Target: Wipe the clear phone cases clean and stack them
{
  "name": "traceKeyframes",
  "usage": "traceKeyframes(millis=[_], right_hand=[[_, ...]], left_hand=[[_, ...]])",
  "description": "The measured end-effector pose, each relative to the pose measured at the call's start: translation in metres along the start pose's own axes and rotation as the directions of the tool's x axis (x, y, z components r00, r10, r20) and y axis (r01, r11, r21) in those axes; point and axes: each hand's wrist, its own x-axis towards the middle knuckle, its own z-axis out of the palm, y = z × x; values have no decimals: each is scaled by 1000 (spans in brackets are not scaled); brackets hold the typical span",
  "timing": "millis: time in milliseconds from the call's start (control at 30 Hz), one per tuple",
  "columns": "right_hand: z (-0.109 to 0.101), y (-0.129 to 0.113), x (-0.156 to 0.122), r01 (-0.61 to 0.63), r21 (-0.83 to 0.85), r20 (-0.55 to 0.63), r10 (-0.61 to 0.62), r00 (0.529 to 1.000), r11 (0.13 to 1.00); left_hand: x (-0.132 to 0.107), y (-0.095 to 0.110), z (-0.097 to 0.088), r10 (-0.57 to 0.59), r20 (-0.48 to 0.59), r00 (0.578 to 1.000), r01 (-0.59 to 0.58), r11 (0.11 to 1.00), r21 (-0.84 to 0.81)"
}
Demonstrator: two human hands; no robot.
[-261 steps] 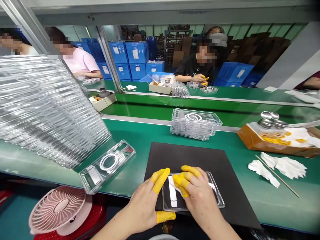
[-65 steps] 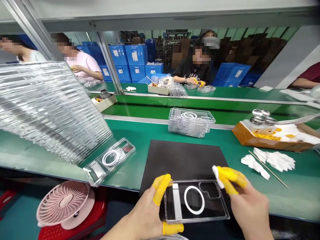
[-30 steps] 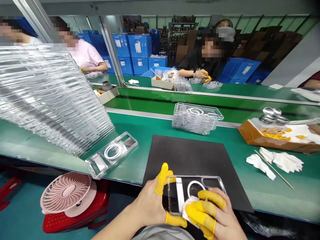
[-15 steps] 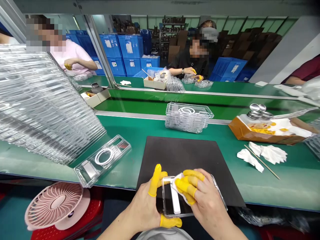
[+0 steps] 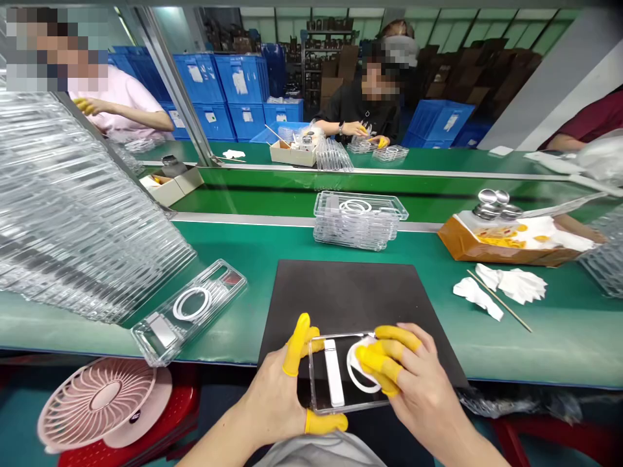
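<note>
Two hands, one clear phone case (image 5: 343,383) at the black mat's (image 5: 350,292) near edge: left hand (image 5: 275,389) closed on the case's rim, yellow finger cots (image 5: 296,344) on; right hand (image 5: 418,370) closed, pressing white cloth (image 5: 365,363) on the case. Rim hold keeps the face unmarked.

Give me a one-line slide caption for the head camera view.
Left hand holds a clear phone case over a black mat while the right hand presses a white cloth to it.
</note>
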Motion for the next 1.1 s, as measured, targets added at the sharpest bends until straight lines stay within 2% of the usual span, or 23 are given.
traceKeyframes(millis=[33, 100, 167, 233, 333, 433, 533, 633, 667, 733, 800, 867, 967, 1100], right_hand=[[2, -3, 3, -9, 9, -3, 9, 1000, 1000], [4, -10, 2, 50, 53, 41, -52, 998, 997], [-1, -10, -12, 124, 66, 47, -127, 991, 990], [-11, 0, -33, 149, -16, 39, -149, 988, 989], [-33, 26, -64, 58, -176, 43, -51, 998, 983], [-49, 51, -80, -78, -240, 10, 82, 997, 968], [-53, 64, -76, -261, -200, -112, 242, 964, 944], [-44, 55, -53, -355, -31, -220, 340, 914, 934], [-38, 47, -41, -340, 15, -224, 334, 915, 940], [-22, 26, -17, -261, 51, -176, 266, 948, 964], [-7, 4, 3, -167, 11, -90, 167, 982, 986], [2, -14, 11, -95, -57, -39, 93, 995, 994], [-2, -22, -6, -62, -105, -15, 61, 998, 993], [-31, 1, -58, -45, -156, 3, 47, 999, 987]], left_hand=[[-1, -1, 0, -9, 2, 1000, 9, 1000, -3], [-1, -1, 0, -36, 9, 999, 36, 999, -18], [0, -1, 0, -48, 16, 999, 49, 998, -41], [2, -1, 0, -30, 22, 999, 31, 999, -39], [3, -2, 1, -10, 27, 1000, 10, 1000, -2], [-4, 0, 1, -20, 17, 1000, 19, 1000, 18], [-20, 1, 0, -25, -16, 1000, 25, 1000, 3], [-37, 0, -2, -31, -46, 998, 32, 999, 11], [-41, -1, -3, -29, -53, 998, 30, 999, 28], [-45, -1, -5, -16, -54, 998, 20, 997, 72], [-45, -1, -6, -4, -52, 999, 10, 993, 120], [-43, 1, -8, 27, -48, 999, -17, 982, 190], [-38, 5, -11, 96, -47, 994, -76, 945, 317], [-33, 5, -16, 189, -13, 982, -166, 892, 420]])
